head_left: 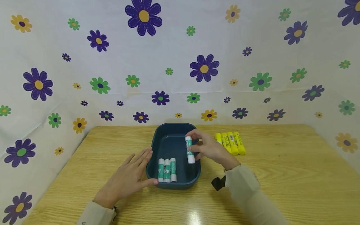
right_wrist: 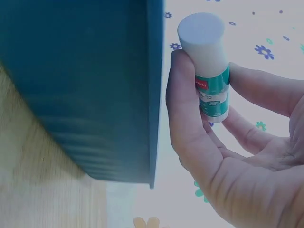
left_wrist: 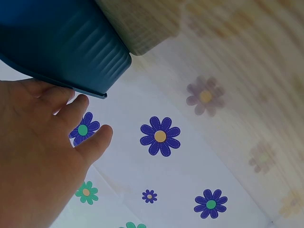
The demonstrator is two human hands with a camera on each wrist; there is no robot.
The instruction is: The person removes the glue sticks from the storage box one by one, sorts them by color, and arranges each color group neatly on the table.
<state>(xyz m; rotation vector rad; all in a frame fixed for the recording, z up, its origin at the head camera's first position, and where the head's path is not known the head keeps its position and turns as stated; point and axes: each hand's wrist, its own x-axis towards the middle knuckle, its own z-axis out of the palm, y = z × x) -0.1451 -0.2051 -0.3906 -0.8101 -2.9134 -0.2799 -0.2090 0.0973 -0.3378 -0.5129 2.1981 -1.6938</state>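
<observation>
A white and green glue stick is pinched between the thumb and fingers of my right hand, over the right side of a dark blue bin. In the right wrist view the same glue stick shows its white end and a small red label, beside the bin's wall. Three similar glue sticks lie side by side in the bin's front left corner. My left hand touches the bin's left rim with fairly straight, spread fingers; the left wrist view shows this hand against the bin's ribbed side.
Several yellow glue sticks lie in a row on the wooden table, right of the bin and partly behind my right hand. A white cloth with flower prints hangs behind the table and along its sides.
</observation>
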